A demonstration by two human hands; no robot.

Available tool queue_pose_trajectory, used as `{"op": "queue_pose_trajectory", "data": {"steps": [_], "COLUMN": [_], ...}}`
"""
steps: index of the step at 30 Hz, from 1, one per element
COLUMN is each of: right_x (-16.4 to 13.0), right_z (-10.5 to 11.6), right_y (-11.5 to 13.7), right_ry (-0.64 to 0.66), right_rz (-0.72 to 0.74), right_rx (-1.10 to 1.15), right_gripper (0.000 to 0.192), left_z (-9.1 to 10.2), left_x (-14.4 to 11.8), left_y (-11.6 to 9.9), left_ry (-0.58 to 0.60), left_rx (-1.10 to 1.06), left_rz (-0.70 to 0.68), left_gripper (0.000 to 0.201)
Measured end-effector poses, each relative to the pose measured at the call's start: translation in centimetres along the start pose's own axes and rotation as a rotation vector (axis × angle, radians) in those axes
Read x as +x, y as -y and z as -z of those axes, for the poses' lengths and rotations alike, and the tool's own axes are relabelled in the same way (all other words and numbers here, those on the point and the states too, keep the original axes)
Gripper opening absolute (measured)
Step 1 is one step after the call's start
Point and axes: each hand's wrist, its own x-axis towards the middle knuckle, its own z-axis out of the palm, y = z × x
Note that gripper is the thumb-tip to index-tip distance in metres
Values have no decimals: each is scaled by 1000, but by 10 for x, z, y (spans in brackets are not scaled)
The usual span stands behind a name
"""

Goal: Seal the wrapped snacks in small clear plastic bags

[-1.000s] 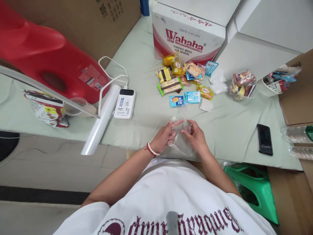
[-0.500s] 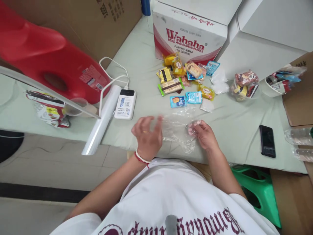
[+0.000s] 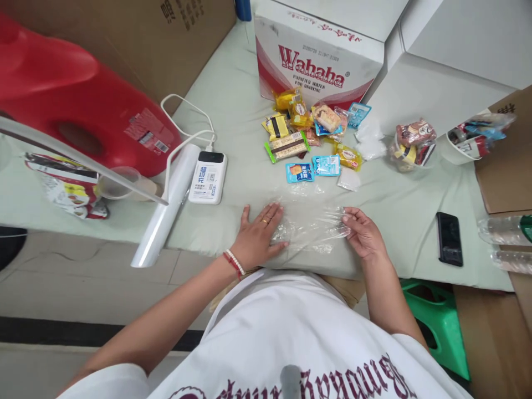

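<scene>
A clear plastic bag [image 3: 311,224] lies spread flat on the pale green cloth near the table's front edge. My left hand [image 3: 260,235] presses palm down on the bag's left side, fingers apart, a ring on one finger and a bead bracelet at the wrist. My right hand [image 3: 362,233] rests on the bag's right edge with the fingers slightly curled on the plastic. Just beyond the bag lies a pile of small snack packets [image 3: 310,138], yellow, blue and orange.
A Wahaha water carton [image 3: 316,66] stands behind the snacks. A white power bank [image 3: 208,177] with cable, a plastic film roll [image 3: 164,208] and a red jug [image 3: 78,105] are at left. Two cups of snacks [image 3: 411,144] and a black phone [image 3: 449,238] lie at right.
Both hands held the crumpled bag together near my body; they have since moved apart and laid it out flat on the cloth, left palm now pressing it down.
</scene>
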Motion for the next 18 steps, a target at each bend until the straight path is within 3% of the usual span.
{"op": "queue_pose_trajectory", "data": {"steps": [5,10,13,15,18], "right_x": [-2,-6,-7,-1,22], "right_z": [5,20,50,69,69], "right_y": [-1,8,20,34,62], "right_ry": [-59,-62,-38,-117,-243], "right_rz": [28,167,163,177,306], "right_rx": [-59,-453,-598,-640,-845], "right_gripper": [50,41,40,41,32], "left_z": [13,12,3,-1,-2], "left_x": [0,14,8,1,-7], "left_y": [-3,4,14,20,25], "left_ry": [-97,-152,-169,-153,-104], "left_rx": [-94,-37,-51,-55,-50], "left_rz": [146,167,117,75,18], "left_gripper": [49,35,47,59,71]}}
